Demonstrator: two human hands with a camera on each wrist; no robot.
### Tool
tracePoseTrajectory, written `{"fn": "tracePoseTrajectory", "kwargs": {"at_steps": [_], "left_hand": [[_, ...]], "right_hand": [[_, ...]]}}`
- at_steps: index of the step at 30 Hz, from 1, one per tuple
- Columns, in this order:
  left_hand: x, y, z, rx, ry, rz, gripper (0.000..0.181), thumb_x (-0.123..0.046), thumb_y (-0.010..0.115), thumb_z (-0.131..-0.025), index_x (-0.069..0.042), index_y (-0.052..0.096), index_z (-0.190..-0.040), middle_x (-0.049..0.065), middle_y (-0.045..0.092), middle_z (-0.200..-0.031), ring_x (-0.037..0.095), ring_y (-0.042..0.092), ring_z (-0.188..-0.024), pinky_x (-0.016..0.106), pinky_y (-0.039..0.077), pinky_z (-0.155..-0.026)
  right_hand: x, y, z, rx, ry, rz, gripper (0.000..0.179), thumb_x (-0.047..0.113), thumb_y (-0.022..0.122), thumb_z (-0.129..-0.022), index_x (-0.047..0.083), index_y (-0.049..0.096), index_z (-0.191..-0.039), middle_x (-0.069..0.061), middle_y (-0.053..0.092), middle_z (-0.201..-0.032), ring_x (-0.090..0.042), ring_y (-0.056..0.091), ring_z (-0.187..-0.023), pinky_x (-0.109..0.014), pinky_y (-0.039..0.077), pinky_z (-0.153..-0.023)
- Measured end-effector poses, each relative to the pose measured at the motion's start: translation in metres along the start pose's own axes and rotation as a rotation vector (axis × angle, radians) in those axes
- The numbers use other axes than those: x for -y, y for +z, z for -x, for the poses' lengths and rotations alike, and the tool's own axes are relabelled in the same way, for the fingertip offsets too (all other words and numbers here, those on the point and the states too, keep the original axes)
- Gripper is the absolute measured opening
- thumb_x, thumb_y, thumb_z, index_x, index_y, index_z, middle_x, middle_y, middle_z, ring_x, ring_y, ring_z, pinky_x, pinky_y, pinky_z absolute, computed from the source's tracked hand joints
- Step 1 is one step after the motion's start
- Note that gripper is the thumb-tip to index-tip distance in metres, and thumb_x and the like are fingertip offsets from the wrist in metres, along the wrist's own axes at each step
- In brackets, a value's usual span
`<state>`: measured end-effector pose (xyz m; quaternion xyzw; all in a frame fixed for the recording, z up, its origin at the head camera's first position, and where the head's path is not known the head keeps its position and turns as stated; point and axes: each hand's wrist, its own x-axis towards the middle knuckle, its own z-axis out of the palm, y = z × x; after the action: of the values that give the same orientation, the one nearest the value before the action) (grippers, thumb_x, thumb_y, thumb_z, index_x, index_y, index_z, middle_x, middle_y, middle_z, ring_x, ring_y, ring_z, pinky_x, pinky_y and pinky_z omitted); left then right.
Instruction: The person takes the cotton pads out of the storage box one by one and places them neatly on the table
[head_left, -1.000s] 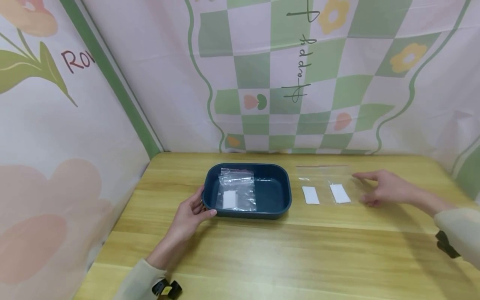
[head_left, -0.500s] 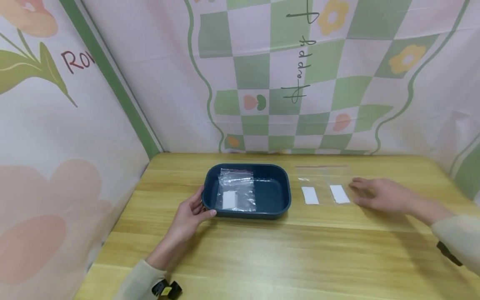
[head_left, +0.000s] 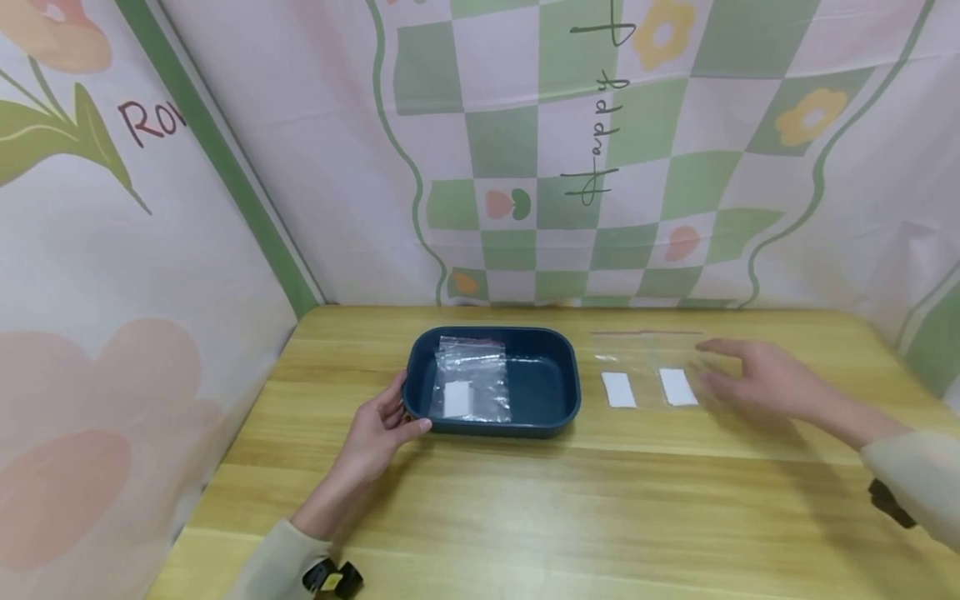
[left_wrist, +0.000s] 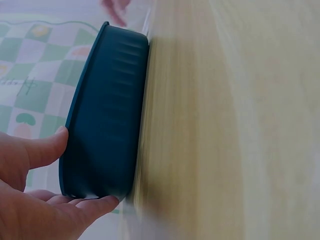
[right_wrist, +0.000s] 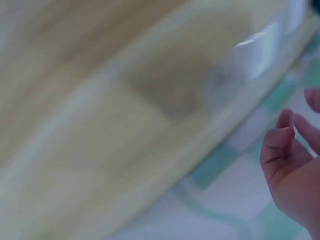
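Note:
My left hand (head_left: 377, 435) holds the left end of a dark blue rectangular tub (head_left: 545, 392). In the left wrist view, the thumb (left_wrist: 47, 149) presses its long side near the rim and the fingers wrap its end. Inside the tub lie clear zip bags (head_left: 486, 371), one showing a white rectangular piece (head_left: 457, 399). Right of the tub, two clear zip bags lie flat side by side, a left bag (head_left: 617, 354) and a right bag (head_left: 670, 354), each with a white rectangle in its lower part. My right hand (head_left: 772, 383) hovers at the right bag's edge, index finger extended, holding nothing.
Everything stands on a light wooden table (head_left: 540, 517). A printed fabric backdrop (head_left: 510, 142) rises along the table's back edge, and another flowered panel (head_left: 150, 275) borders its left side.
My right hand dipped its fingers toward the right bag's edge half a second ago; now it is raised with the index finger stretched out again. The left hand, tub and bags stay put.

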<state>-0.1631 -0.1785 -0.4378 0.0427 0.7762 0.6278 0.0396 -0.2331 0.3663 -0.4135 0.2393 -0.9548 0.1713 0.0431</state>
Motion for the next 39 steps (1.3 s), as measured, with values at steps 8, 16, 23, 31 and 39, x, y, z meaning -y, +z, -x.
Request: {"fn": "tracePoseTrajectory", "kwargs": {"at_steps": [8, 16, 23, 31, 39], "left_hand": [[-0.001, 0.0, 0.0, -0.003, 0.004, -0.011, 0.084, 0.004, 0.075, -0.095, 0.0, 0.028, -0.164, 0.02, 0.033, -0.165, 0.038, 0.045, -0.144, 0.039, 0.046, -0.111], [-0.002, 0.002, -0.002, 0.01, 0.004, 0.025, 0.084, 0.005, 0.075, -0.095, 0.001, 0.027, -0.164, 0.022, 0.033, -0.164, 0.039, 0.045, -0.144, 0.037, 0.047, -0.11], [-0.003, 0.0, -0.001, 0.007, 0.004, 0.003, 0.085, 0.004, 0.076, -0.095, 0.0, 0.027, -0.164, 0.021, 0.034, -0.165, 0.038, 0.046, -0.144, 0.036, 0.047, -0.11], [-0.003, 0.0, -0.002, 0.004, 0.001, 0.01, 0.084, 0.003, 0.076, -0.095, -0.001, 0.028, -0.164, 0.02, 0.034, -0.165, 0.038, 0.045, -0.144, 0.035, 0.046, -0.11], [-0.003, 0.001, -0.001, 0.0, -0.011, 0.017, 0.084, 0.004, 0.075, -0.095, 0.001, 0.027, -0.164, 0.021, 0.033, -0.165, 0.039, 0.045, -0.144, 0.036, 0.047, -0.109]], "right_hand": [[0.113, -0.012, -0.061, -0.022, 0.001, -0.247, 0.032, 0.017, 0.076, -0.098, 0.003, 0.074, -0.127, -0.003, 0.077, -0.096, -0.013, 0.066, -0.076, -0.027, 0.055, -0.058], [0.18, 0.005, -0.115, 0.186, -0.122, -0.329, 0.041, 0.009, 0.075, -0.095, -0.002, 0.068, -0.135, -0.006, 0.079, -0.104, -0.023, 0.073, -0.097, -0.044, 0.063, -0.084], [0.193, 0.031, -0.139, 0.388, -0.138, -0.341, 0.056, 0.009, 0.074, -0.095, -0.008, 0.055, -0.145, -0.017, 0.075, -0.121, -0.031, 0.071, -0.113, -0.046, 0.06, -0.098], [0.198, 0.056, -0.148, 0.502, -0.103, -0.416, 0.072, 0.003, 0.072, -0.093, -0.008, 0.039, -0.156, -0.022, 0.067, -0.136, -0.033, 0.066, -0.118, -0.04, 0.058, -0.095], [0.203, 0.067, -0.146, 0.549, -0.068, -0.448, 0.077, 0.001, 0.073, -0.091, -0.007, 0.036, -0.158, -0.019, 0.069, -0.135, -0.03, 0.067, -0.12, -0.04, 0.057, -0.1]]}}
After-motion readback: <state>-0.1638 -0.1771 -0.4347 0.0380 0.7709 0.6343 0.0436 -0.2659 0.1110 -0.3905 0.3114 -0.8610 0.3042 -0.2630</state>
